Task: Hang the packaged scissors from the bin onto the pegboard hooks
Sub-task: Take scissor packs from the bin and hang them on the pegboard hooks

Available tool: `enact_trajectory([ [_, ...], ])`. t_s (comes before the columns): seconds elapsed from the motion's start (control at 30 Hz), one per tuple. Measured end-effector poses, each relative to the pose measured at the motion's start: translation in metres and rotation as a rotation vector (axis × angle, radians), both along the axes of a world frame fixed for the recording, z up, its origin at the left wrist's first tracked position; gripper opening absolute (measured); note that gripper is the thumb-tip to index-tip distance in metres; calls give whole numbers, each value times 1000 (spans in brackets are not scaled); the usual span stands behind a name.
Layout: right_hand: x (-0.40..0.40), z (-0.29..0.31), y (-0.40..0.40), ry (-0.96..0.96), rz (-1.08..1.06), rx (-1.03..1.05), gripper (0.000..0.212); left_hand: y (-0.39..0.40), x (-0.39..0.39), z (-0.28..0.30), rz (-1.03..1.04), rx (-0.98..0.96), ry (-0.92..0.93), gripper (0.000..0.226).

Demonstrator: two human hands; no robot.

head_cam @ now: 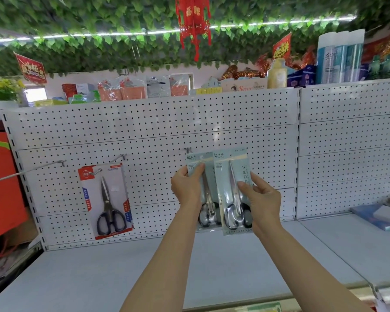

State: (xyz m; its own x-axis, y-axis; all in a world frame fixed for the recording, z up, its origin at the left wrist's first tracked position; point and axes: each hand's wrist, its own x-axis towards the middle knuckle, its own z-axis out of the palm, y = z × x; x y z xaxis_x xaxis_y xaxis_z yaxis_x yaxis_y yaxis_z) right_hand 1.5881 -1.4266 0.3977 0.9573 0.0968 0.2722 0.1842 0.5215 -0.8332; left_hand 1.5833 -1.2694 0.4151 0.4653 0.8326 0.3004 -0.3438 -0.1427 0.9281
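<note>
While each hand pinches a glossy pale-blue scissors pack, left hand (186, 185) and right hand (260, 197) meet before the perforated white pegboard (144, 131); a red card (105, 199) reads "SCISSORS".

Shop: pegboard (158, 131) shelving (stocked goods (144, 88))

The front pack (233, 190) half hides the rear pack (199, 188).

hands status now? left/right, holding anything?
Left hand: closed on the rear pale blue scissors pack.
Right hand: closed on the front pale blue scissors pack.
</note>
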Motion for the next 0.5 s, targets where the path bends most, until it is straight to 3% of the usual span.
enact_trajectory([
  [0.1,2,-1,0,-7,1,0,41,2,0,-3,-9,-32,-11,13],
  [0.5,7,-3,6,5,23,12,41,0,6,1,30,52,-25,15],
])
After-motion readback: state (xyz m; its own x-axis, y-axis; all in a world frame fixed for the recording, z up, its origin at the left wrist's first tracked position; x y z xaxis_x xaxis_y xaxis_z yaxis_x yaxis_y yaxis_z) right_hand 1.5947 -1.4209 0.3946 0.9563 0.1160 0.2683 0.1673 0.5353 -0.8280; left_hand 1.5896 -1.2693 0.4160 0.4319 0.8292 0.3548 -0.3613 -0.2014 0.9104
